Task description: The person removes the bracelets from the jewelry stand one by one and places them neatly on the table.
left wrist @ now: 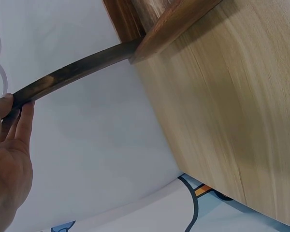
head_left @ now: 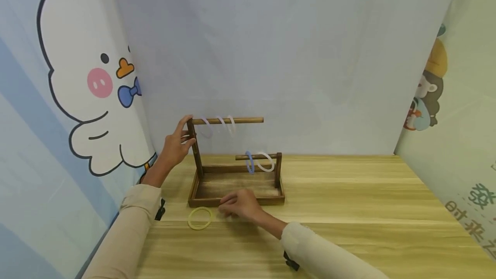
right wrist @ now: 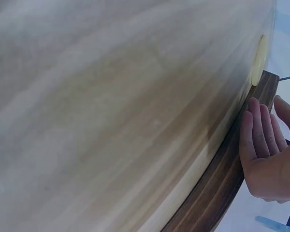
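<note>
Nearest you, the flat yellow ring [head_left: 189, 219] lies on the light wood-grain table [head_left: 348, 210], in front of the left part of the dark brown wooden stand [head_left: 205, 203]. Just to the ring's right, your right hand [head_left: 241, 205] is at the stand's front rim, its fingers extended and close together, with nothing in its grasp; you cannot tell whether it touches the rim.

On the stand's right side, a short post carries a low bar [head_left: 241, 157] pointing left. A blue ring [head_left: 252, 166] hangs on it, with a white ring [head_left: 267, 170] beside it, closer to the post.

On the stand's left side, your left hand [head_left: 177, 145] is partly closed, pinching the tall post [head_left: 198, 158] near its top between thumb and fingers. From that top, the upper bar [head_left: 249, 120] points right, with three pale, translucent rings [head_left: 221, 120] hanging apart along its left half.

Behind the stand hangs a plain greyish-white backdrop [head_left: 290, 55]; to its left is a blue curtain printed with a white cartoon bird [head_left: 77, 33].
</note>
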Tool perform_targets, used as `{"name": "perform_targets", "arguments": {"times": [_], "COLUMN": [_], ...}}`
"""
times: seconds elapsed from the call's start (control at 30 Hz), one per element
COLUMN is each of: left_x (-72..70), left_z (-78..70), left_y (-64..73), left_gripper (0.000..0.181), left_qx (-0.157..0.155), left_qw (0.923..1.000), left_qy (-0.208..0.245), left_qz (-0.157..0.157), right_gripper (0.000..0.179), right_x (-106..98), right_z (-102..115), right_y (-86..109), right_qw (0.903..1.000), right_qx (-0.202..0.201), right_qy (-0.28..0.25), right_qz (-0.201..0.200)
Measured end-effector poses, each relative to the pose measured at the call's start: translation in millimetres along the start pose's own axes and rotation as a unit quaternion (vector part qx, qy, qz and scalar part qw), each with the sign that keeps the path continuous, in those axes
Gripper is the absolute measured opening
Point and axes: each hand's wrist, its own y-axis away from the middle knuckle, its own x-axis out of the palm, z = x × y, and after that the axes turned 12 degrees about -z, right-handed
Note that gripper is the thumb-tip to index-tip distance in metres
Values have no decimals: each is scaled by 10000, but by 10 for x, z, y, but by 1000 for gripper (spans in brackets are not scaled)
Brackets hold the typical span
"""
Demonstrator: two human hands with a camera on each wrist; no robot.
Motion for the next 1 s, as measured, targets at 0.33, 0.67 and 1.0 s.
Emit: {"name": "perform_targets", "arguments": {"times": [0.33,0.67,1.0], "left_x": [4,18,14], "left_z": [12,32,42], "left_y": [3,-1,-17], "left_gripper": [78,79,78], "left_qx": [18,-48,7], "left_qw": [10000,10000,10000], "left_qy": [66,38,-16], "left_qz": [-36,17,0], "right_gripper": [21,19,18], "right_x": [-92,-201,-283], "right_z": [74,165,285], "right_y": [-98,-183,-281], "right_qw": [9981,9944,9892], "right_qx": [-319,-798,-1072], "right_qy": [512,604,693], "right_qz": [-146,-338,-727]}}
